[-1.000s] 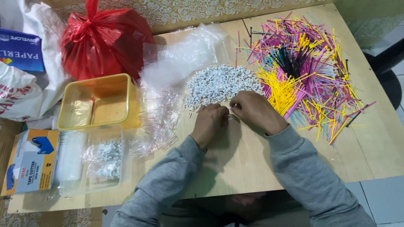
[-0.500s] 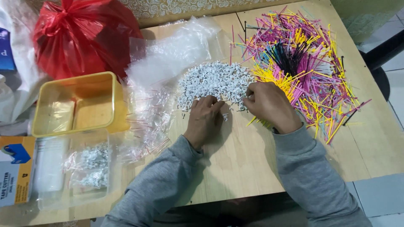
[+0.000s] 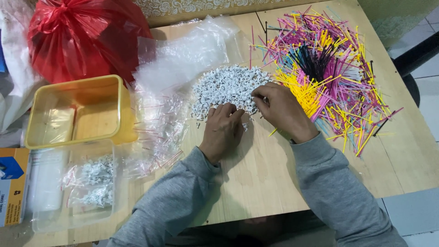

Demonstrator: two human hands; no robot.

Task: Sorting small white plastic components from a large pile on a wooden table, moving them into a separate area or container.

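We take the heap of small white clips (image 3: 230,88) near the middle of the wooden table (image 3: 270,174) as our landmark. Our left hand (image 3: 222,129) lies just below the heap, palm down, its curled fingertips touching the clips at the lower edge; whether it has one pinched we cannot tell. Our right hand (image 3: 280,110) comes in at the heap's lower right corner, fingers drawn together among the outermost clips; what they pinch, if anything, is hidden by the knuckles. A thin yellow stick shows just under that hand.

To the right of the heap, touching its edge, spreads a big loose pile of thin coloured sticks (image 3: 329,68): pink, yellow, pale blue, with a black tuft near the middle.

To the left and above the heap lie crumpled clear plastic bags (image 3: 183,59), and below them a scatter of little clear bags (image 3: 157,132) with red lines at the top; these look empty.

Further left of the heap stands a yellow tub (image 3: 116,112), open on top, with only a flat clear plastic sheet in it. Below it sits a clear box (image 3: 75,219) holding small clear bags packed with white clips (image 3: 93,180). Beyond the box, at the frame's edge, lies a blue and orange cardboard box (image 3: 13,183).

Up and far left of the heap rests a knotted red plastic bag (image 3: 82,39), full and bulging; its contents are not visible.
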